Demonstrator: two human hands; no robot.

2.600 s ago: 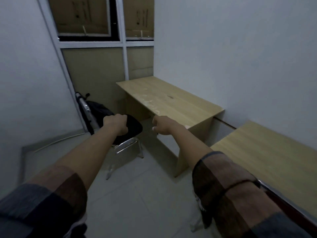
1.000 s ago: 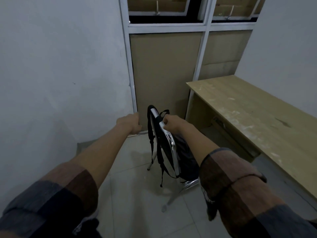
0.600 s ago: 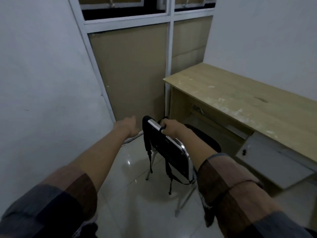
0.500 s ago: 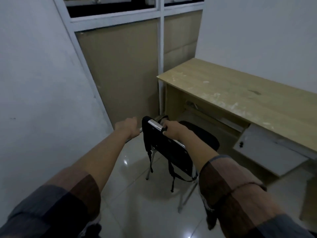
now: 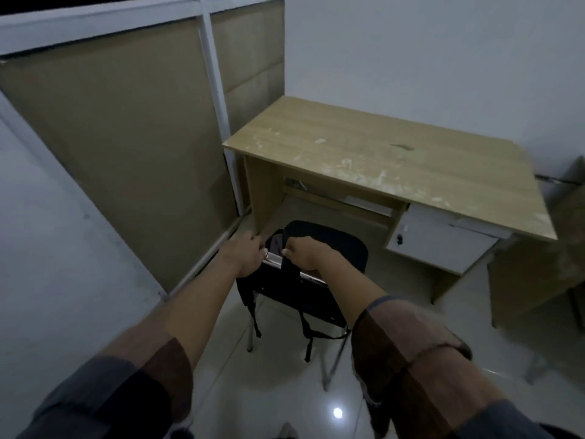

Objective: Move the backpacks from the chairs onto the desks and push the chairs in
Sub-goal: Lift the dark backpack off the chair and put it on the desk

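Note:
A black chair with a chrome frame stands facing the knee space of the wooden desk. A black backpack sits on its seat against the backrest. The backpack's straps hang over the back rail and dangle behind it. My right hand grips the top of the chair back where a strap crosses the rail. My left hand is at the rail's left corner, with its fingers curled on the backpack's top edge. The seat itself is mostly hidden.
A white drawer unit hangs under the desk's right side. A second desk stands at the right edge, with a chair leg showing near it. Cardboard-covered window panels fill the wall on the left. The floor is glossy tile.
The chair has swung round to face the desk opening, with my right hand on its back. My left hand, which hung free beside the chair, has moved onto the backpack's top.

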